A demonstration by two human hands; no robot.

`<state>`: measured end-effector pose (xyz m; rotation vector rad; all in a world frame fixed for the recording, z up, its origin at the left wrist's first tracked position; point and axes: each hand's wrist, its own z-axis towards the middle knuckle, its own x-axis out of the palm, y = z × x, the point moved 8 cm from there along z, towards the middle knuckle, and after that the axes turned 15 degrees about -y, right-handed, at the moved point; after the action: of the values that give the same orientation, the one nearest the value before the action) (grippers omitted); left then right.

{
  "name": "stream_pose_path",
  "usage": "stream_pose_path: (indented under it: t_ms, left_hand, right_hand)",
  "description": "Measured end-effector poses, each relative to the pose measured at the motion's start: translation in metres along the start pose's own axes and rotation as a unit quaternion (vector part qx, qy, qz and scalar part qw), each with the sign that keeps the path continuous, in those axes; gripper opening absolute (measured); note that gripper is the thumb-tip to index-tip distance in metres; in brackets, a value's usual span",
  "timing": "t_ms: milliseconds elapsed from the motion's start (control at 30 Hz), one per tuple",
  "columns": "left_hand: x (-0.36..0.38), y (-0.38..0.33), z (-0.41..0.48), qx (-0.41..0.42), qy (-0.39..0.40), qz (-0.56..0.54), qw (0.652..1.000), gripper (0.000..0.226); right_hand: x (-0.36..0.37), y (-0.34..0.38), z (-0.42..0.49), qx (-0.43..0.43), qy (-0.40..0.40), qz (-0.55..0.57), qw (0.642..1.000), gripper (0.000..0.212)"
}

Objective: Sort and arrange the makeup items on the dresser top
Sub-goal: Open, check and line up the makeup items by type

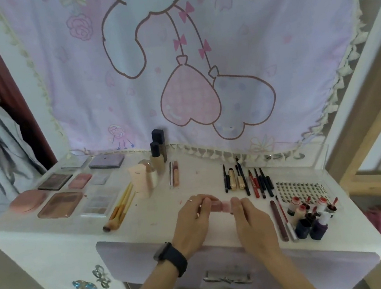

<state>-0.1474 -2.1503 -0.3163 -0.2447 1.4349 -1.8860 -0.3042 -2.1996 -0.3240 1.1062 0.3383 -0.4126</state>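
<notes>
White dresser top (158, 204) — left hand (193, 220), right hand (251, 220) pinch ends of small blocky pink tube (220, 206)

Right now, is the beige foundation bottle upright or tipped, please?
Upright: the beige foundation bottle stands on its base on the dresser top, dark cap uppermost.

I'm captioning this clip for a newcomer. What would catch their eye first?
The large lilac cartoon wall cloth with heart balloons fills the background behind the white dresser top. At front centre, the left hand and right hand pinch a small pink makeup item between them.
</notes>
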Motion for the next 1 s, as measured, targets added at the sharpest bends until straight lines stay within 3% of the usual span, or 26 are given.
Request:
stream_pose_path:
  t_ms: [267, 367, 467, 633, 900, 1000]
  left_hand:
    - [0.026, 0.02, 0.004, -0.017, 0.013, 0.08, 0.997, 0.042]
    - [0.029, 0.023, 0.004, -0.022, 0.018, 0.114, 0.993, 0.048]
    - [0.029, 0.023, 0.006, -0.03, 0.025, 0.118, 0.992, 0.059]
    - [0.03, 0.02, 0.009, -0.047, 0.049, 0.092, 0.993, 0.052]
    - [0.027, 0.026, 0.007, -0.028, -0.014, 0.105, 0.994, 0.053]
    - [0.022, 0.024, 0.003, -0.016, -0.041, 0.1, 0.994, 0.053]
  right_hand:
    - [0.012, -0.017, 0.004, 0.019, -0.003, -0.037, 0.999, 0.095]
    - [0.01, -0.019, 0.004, 0.025, -0.006, 0.004, 1.0, 0.077]
    - [0.01, -0.018, 0.004, 0.015, 0.008, 0.017, 1.0, 0.08]
    - [0.005, -0.009, 0.002, -0.026, -0.032, 0.029, 0.999, 0.062]
    - [0.008, -0.01, -0.004, -0.047, 0.005, 0.04, 0.998, 0.026]
    - [0.005, -0.009, -0.003, -0.041, 0.0, 0.068, 0.997, 0.024]
